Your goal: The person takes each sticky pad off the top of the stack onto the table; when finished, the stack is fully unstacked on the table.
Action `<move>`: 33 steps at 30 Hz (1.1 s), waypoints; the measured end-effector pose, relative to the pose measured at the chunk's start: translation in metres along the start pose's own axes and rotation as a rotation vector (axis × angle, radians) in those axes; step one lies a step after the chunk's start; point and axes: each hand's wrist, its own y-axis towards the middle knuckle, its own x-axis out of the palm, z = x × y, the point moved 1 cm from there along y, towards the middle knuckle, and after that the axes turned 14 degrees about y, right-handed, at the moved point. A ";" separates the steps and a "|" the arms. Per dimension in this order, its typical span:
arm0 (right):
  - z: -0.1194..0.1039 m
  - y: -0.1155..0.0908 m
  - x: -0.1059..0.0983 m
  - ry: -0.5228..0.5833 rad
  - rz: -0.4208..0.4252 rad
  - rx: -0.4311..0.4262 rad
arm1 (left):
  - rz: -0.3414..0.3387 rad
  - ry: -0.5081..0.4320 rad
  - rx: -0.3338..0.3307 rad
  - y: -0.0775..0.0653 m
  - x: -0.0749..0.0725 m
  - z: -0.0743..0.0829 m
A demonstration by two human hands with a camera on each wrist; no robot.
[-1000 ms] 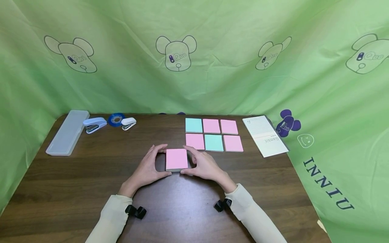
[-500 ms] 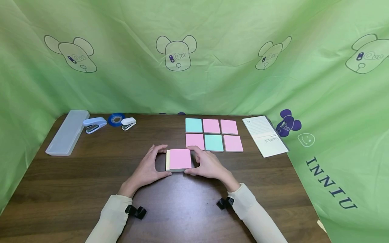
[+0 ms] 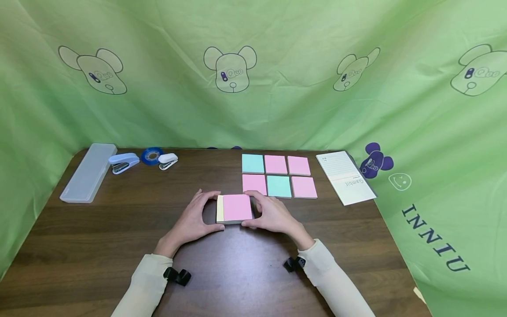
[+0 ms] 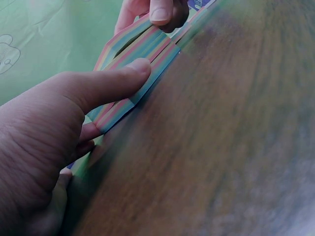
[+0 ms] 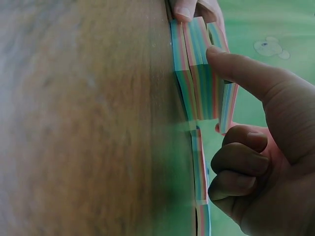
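Note:
A thick stack of square sticky notes (image 3: 237,208) sits at mid-table between both hands. Its pink-topped upper part is shifted right, baring a yellow strip (image 3: 219,209) of the layer beneath. My left hand (image 3: 192,218) grips the left end, thumb across the near side. The right hand (image 3: 273,215) pinches the shifted upper part between thumb and index finger; its other fingers are curled in the right wrist view. Striped pink, blue and yellow edges of the stack (image 5: 204,93) show there, with gaps between layers.
Behind the stack, to the right, lie two rows of pink and mint note pads (image 3: 279,186). A white booklet (image 3: 346,177) is farther right. At the back left are a translucent case (image 3: 88,174), a blue stapler (image 3: 123,163), blue tape (image 3: 151,156) and a white stapler (image 3: 168,161).
The right hand has moved slightly right, sliding the pink upper part along. A yellow strip has appeared at the stack's left and widened. The left hand has stayed nearly still.

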 end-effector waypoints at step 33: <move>0.011 -0.013 -0.015 0.071 0.078 0.017 | -0.006 0.028 0.017 0.000 -0.004 0.000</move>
